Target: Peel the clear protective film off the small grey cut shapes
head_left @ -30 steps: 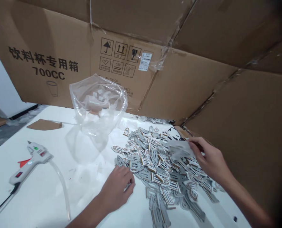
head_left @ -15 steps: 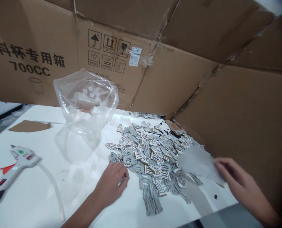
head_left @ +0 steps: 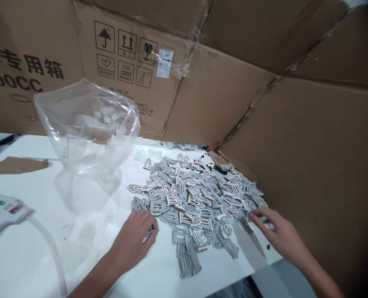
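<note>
A broad heap of grey and white arch-shaped window cutouts [head_left: 190, 194] with brown edges lies on the white table [head_left: 87, 248]. At its near left edge rests my left hand [head_left: 134, 238], its fingers curled toward the thumb. A pale bit shows between them, too small to make out. On the heap's right side is my right hand [head_left: 278, 234], thumb and fingers closed around a small grey-white piece [head_left: 268, 223]. Its outline is partly hidden by the fingers. A short stack of grey cutouts [head_left: 186, 258] lies at the front of the heap.
A transparent plastic bag [head_left: 87, 124] holding white scraps stands at the left. A glue gun [head_left: 6, 215] with a glue stick [head_left: 51, 248] lies nearer. Tall cardboard walls [head_left: 221, 103] close off the back and right. A cardboard scrap [head_left: 16, 165] lies far left.
My right hand has moved left and in to the heap's edge; the blurred grey sheet-like shape beside it is gone. The view has shifted right. My left hand keeps its curled pose.
</note>
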### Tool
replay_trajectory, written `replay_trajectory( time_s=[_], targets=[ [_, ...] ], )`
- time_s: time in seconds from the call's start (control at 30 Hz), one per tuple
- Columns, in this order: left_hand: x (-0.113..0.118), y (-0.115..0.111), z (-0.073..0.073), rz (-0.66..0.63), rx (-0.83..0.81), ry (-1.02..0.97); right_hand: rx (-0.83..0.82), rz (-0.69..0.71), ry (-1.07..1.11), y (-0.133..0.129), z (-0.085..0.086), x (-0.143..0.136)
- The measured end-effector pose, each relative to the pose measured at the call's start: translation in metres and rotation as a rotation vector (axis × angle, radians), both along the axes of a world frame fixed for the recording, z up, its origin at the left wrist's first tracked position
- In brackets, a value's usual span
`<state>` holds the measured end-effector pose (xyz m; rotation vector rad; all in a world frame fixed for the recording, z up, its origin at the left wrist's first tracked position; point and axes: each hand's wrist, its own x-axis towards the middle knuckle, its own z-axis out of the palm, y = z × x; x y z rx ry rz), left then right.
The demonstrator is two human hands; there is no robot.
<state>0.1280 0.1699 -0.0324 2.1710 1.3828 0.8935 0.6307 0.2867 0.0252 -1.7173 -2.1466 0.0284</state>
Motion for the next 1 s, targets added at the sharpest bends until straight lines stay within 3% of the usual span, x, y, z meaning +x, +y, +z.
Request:
replay_trajectory(
  time_s=[0.07,0.2,0.33,0.57,0.73,1.0],
  targets=[
    [0.000,0.000,0.001,-0.002,-0.012,0.002,-0.049,0.050,-0.003,0.057,-0.001,-0.027],
    [0.001,0.001,0.001,0.006,-0.022,0.004,-0.155,0.118,-0.038,0.151,-0.024,-0.057],
    [0.003,0.003,-0.002,0.009,-0.009,-0.004,-0.276,0.152,-0.112,0.198,-0.040,-0.058],
    [0.004,0.003,-0.005,0.016,0.016,0.020,-0.280,0.118,-0.158,0.204,-0.049,-0.046],
    [0.003,0.003,-0.004,0.008,0.007,0.020,-0.215,0.079,-0.161,0.204,-0.045,-0.044],
    [0.003,0.002,-0.004,0.005,-0.007,0.007,-0.495,0.262,-0.157,0.211,-0.037,-0.046]
  ],
)
